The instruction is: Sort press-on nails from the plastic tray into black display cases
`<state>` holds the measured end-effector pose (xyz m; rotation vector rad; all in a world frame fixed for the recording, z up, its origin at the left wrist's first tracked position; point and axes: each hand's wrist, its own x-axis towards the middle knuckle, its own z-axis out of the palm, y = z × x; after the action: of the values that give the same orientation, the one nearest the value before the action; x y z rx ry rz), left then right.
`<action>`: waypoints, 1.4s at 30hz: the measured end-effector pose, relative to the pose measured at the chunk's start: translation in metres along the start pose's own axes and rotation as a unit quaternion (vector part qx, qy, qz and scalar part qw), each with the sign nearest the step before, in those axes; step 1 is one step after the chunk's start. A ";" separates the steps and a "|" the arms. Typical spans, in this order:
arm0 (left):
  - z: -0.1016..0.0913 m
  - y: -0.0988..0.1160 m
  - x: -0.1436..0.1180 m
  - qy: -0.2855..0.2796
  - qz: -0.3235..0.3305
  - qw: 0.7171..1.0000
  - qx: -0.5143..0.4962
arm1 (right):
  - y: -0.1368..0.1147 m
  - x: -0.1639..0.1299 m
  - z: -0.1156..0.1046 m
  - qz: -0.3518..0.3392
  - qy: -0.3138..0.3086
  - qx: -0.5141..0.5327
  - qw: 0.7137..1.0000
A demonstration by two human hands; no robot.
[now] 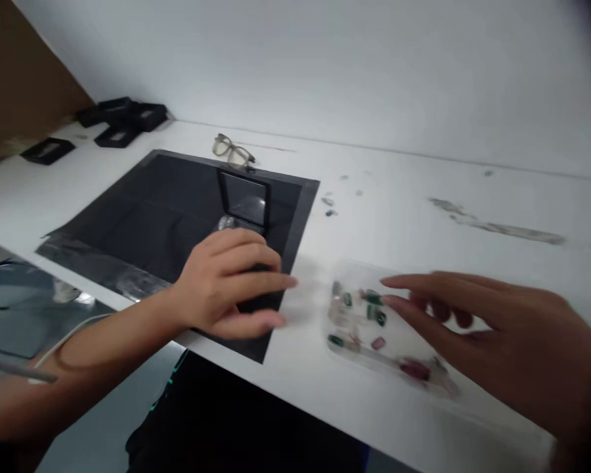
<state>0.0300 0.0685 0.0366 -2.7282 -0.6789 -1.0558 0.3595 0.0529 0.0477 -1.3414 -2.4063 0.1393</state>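
Note:
My left hand (236, 282) hovers over the right part of a black mat (142, 203), its thumb and index finger apart and nothing visible between them. Just beyond its knuckles, a small black case (245, 200) stands with its lid up, its lower part largely hidden by the hand. My right hand (487, 328) is over a shallow clear plastic box (398, 364) of loose cut stones. Its thumb and index tips are slightly apart, close to a green stone (373, 297). A pink stone (378, 343) and a dark red stone (414, 368) lie nearer the front. The picture is blurred.
Eyeglasses (233, 152) lie at the mat's far edge. Several black boxes (123, 118) are piled at the back left. Small loose stones, one of them blue (331, 213), are scattered right of the mat. A wall (325, 72) rises behind the white table (394, 230).

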 end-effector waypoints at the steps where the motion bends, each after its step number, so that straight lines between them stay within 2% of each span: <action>1: 0.008 0.007 0.010 -0.017 0.027 0.999 -0.023 | -0.002 0.001 -0.001 0.002 -0.023 0.021 1.000; 4: 0.030 0.018 0.035 -0.080 0.086 0.990 -0.078 | -0.005 0.002 -0.004 0.013 -0.071 0.072 0.995; 8: 0.052 0.016 0.046 -0.128 0.070 0.978 -0.147 | -0.008 0.002 -0.007 0.013 -0.087 0.077 0.993; 13: 0.057 0.016 0.040 -0.136 0.043 0.974 -0.179 | -0.014 0.006 0.002 -0.010 -0.165 0.103 0.981; 18: 0.055 0.023 0.039 -0.139 0.042 0.977 -0.154 | -0.018 0.007 0.010 0.015 -0.230 0.108 0.967; 22: 0.053 0.023 0.039 -0.138 0.030 0.977 -0.160 | -0.017 0.008 0.011 0.041 -0.237 0.142 0.960; 24: 0.052 0.022 0.039 -0.129 0.010 0.972 -0.198 | -0.015 0.009 0.011 0.053 -0.236 0.134 0.961; 28: 0.052 0.021 0.039 -0.102 -0.022 0.937 -0.335 | -0.012 0.009 0.012 0.062 -0.231 0.119 0.964; 30: 0.052 0.021 0.038 -0.094 -0.027 0.924 -0.369 | -0.011 0.009 0.012 0.059 -0.227 0.119 0.965; 36: 0.050 0.021 0.039 -0.111 -0.023 0.925 -0.362 | -0.011 0.007 0.008 0.040 -0.238 0.119 0.963; 42: 0.048 0.021 0.039 -0.122 -0.025 0.929 -0.349 | -0.011 0.007 0.009 0.027 -0.207 0.122 0.970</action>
<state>0.0942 0.0780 0.0272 -3.5146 -0.4595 -1.1489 0.3447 0.0536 0.0442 -1.3675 -2.5696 0.7742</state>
